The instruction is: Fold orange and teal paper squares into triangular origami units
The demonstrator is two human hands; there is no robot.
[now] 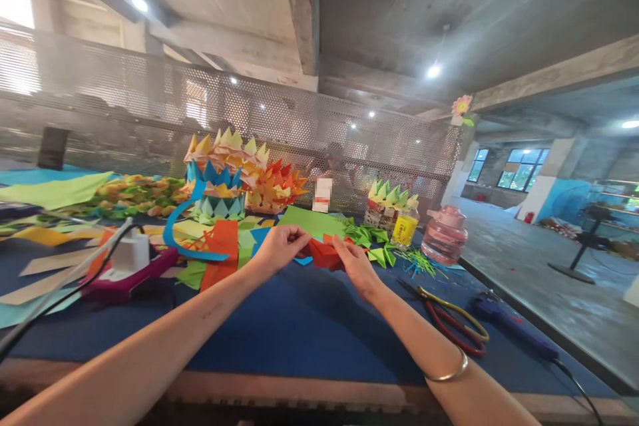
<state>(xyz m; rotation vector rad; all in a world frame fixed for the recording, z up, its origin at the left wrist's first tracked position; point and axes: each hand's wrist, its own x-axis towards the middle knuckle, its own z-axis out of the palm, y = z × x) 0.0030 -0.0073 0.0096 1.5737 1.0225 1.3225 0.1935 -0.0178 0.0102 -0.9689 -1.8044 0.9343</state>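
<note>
Presently, both hands meet over the bench [299,339]. The left hand [280,244] is closed in a pinch at one side of the red paper [325,255], and the right hand [355,266] grips its other side. The paper is lifted a little above the blue surface, near the middle of the front part. It is bent into angled faces, so it seems partly shaped, but I cannot tell how many folds it has or how many are left.

Behind it, much looks already done: the tall rings [220,208] with rows of pointed tips, an orange cluster [280,188] of spikes, and a small ring [383,214] with green points. The green triangles [367,234] lie folded but loose, while the orange strip [219,254] and the green sheet [312,221] are flat, so material seems to remain unused.

The paper looks matte and rather stiff, with sharp creases. The blue strip [200,254] curls in a wide arc, and thin shreds [417,261] lie like cut grass beside the bottle [404,230] and the pink jug [445,237], which is smooth and see-through. To the right, scissors [455,307] with looped handles rest near a blue tool [519,327] with a cord.
</note>
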